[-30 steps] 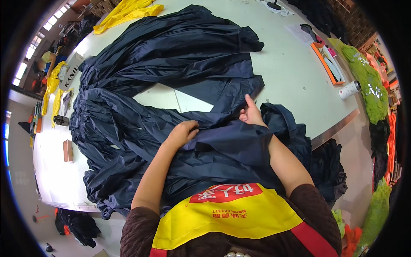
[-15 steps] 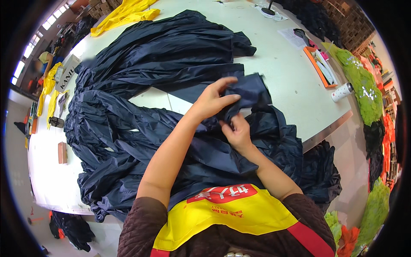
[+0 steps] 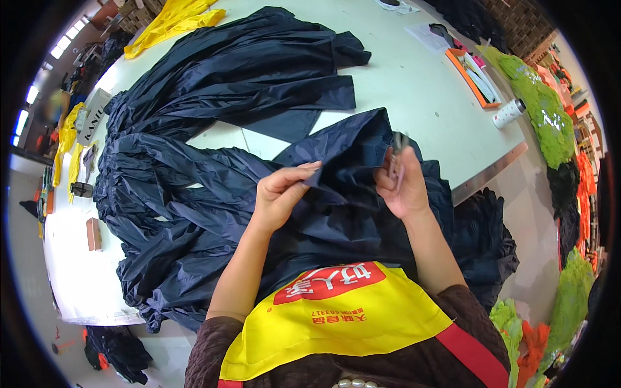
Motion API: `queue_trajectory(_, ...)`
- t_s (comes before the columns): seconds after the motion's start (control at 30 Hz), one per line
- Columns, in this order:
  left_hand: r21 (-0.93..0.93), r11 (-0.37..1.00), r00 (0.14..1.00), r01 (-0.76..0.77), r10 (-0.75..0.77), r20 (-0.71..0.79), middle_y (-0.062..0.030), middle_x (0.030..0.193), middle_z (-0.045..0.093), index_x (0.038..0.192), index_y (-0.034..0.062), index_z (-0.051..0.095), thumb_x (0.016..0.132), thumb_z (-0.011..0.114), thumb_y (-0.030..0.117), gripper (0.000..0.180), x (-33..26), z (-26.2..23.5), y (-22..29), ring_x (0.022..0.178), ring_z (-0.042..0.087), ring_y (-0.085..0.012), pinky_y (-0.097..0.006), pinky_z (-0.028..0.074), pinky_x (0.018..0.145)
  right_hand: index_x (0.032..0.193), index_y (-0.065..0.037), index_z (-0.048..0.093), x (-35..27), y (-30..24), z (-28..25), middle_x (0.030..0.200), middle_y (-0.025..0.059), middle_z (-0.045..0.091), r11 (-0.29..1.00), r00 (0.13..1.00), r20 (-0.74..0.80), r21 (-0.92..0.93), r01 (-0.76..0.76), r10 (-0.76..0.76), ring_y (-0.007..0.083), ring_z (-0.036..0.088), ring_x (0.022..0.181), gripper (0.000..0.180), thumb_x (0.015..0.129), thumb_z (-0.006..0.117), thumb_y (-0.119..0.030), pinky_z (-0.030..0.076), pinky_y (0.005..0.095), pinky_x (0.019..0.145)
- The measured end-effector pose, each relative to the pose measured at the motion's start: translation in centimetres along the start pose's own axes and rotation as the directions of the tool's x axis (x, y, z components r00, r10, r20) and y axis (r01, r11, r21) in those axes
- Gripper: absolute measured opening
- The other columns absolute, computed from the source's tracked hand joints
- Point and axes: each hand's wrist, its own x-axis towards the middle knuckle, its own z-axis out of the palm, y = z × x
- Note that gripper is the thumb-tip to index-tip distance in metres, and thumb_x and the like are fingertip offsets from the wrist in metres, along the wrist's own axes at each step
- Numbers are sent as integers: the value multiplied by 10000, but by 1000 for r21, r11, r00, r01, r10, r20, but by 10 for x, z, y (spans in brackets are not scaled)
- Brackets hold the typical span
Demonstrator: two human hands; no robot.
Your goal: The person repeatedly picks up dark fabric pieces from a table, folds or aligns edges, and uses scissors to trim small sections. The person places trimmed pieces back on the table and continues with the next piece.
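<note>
1. Large white work table [image 3: 414, 84]; it spans the scene from far left to right, and its near right edge is a bare metal strip; the heap of dark navy, thin, glossy fabric garments [image 3: 213, 136] covers most of the left and centre, and part of it hangs over the near edge; risk: the slippery overhang may drag more of the heap to the floor if the held piece is pulled hard.
2. Held navy fabric panel [image 3: 346, 161]; lifted above the heap at centre, near the person, stretched between both hands; risk: it may stay caught under neighbouring garments, so a tug could crease or strain a seam.
3. Left hand [image 3: 279, 194]; fingers closed narrow, pinching the panel's left edge; risk: a thin pinch on glossy cloth may slip.
4. Right hand [image 3: 402, 184]; closed on the panel's right edge together with a small slim metal tool [image 3: 396, 155], seemingly thread snips; risk: its tip lies against the cloth and could nick fabric or a finger.
5. Orange tray [image 3: 471, 76] and white spool [image 3: 509, 113], far right; well apart; snag risk is low.
</note>
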Motion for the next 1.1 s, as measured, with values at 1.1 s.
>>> queue_trajectory(1.1, -275, 842, 883, 464, -462, 76, 14, 884, 630, 1006, 9, 605, 927, 525, 186, 210, -48, 25, 44, 781, 565, -34, -190, 464, 713, 826, -38, 606, -22, -12, -6, 734, -59, 520, 573, 943, 227, -818, 48, 245, 30, 444, 685, 142, 842, 644, -174, 372, 190, 631)
